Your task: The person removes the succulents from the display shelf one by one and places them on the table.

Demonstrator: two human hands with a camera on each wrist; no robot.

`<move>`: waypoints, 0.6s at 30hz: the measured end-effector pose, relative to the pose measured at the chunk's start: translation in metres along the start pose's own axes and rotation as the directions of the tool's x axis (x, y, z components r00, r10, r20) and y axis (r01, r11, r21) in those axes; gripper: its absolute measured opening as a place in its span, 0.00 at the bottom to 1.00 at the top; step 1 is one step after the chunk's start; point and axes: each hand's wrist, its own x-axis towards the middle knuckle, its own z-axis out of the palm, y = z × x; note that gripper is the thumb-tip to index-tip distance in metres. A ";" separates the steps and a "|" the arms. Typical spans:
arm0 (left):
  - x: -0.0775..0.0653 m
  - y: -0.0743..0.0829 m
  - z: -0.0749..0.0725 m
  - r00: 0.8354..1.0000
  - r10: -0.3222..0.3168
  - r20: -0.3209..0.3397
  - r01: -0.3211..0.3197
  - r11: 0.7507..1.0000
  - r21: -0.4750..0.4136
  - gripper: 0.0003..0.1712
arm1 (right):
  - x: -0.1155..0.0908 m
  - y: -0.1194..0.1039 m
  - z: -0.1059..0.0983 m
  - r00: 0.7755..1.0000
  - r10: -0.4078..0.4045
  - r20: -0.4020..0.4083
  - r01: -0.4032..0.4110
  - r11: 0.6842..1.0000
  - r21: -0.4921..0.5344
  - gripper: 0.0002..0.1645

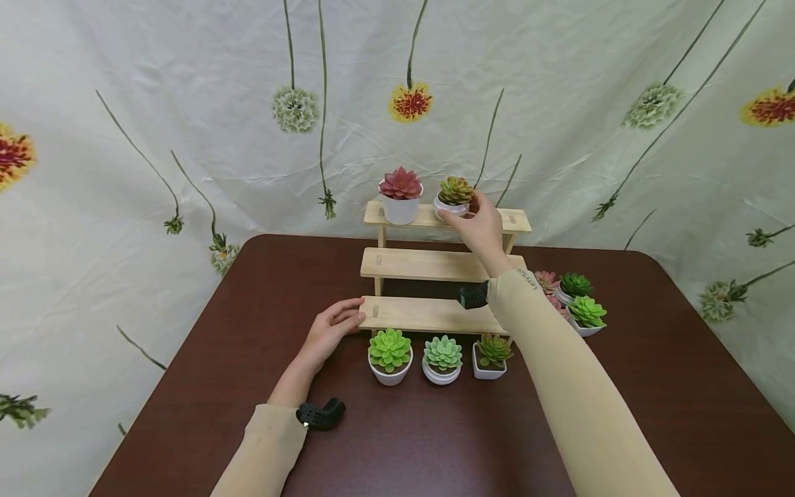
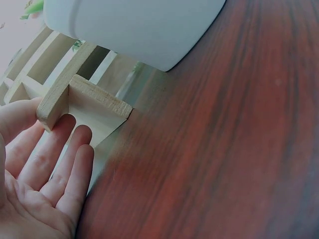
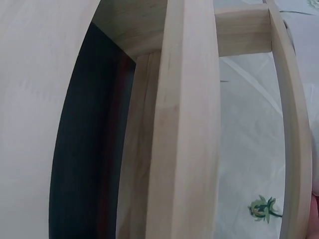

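Note:
A three-tier wooden plant stand [image 1: 435, 264] stands on the table. On its top tier, toward the left, sits a red succulent in a white pot [image 1: 400, 200]. My right hand [image 1: 482, 226] grips a yellow-green succulent in a round white pot [image 1: 455, 195] at the top tier, right of the red one; whether the pot touches the board cannot be told. My left hand [image 1: 332, 333] holds the left end of the bottom tier, thumb above and fingertips under the board [image 2: 54, 102]. The right wrist view is mostly filled by the stand's boards [image 3: 192, 119].
In front of the stand are a bright green succulent [image 1: 389, 349], a pale green one [image 1: 443, 353] and a reddish-green one in a square pot [image 1: 493, 351]. More potted succulents [image 1: 586, 313] cluster at the stand's right. A flowered cloth [image 1: 248, 138] hangs behind the dark table [image 1: 261, 290].

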 end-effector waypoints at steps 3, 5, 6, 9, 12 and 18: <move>0.001 0.000 0.001 1.000 -0.004 -0.001 0.004 1.000 0.006 0.25 | 0.000 0.003 -0.005 1.000 0.016 -0.021 -0.016 1.000 0.004 0.45; 0.001 0.000 0.001 1.000 -0.004 -0.001 0.004 1.000 0.007 0.25 | 0.000 0.006 -0.009 0.999 0.019 -0.042 -0.018 1.000 0.004 0.45; 0.001 0.000 0.001 1.000 -0.002 0.002 0.002 1.000 0.010 0.26 | -0.001 0.007 -0.012 0.999 0.016 -0.051 -0.016 1.000 0.003 0.44; 0.001 0.000 0.001 1.000 -0.004 0.002 0.004 1.000 0.006 0.25 | 0.000 0.013 -0.020 0.997 0.012 -0.076 -0.012 1.000 0.003 0.43; 0.001 0.000 0.000 1.000 -0.004 0.005 0.004 1.000 0.008 0.25 | -0.001 0.017 -0.029 0.996 0.015 -0.092 -0.014 1.000 0.010 0.44; 0.001 0.000 0.000 1.000 0.000 0.007 0.000 1.000 0.003 0.25 | -0.002 0.025 -0.050 0.992 0.055 -0.113 -0.048 0.997 0.064 0.44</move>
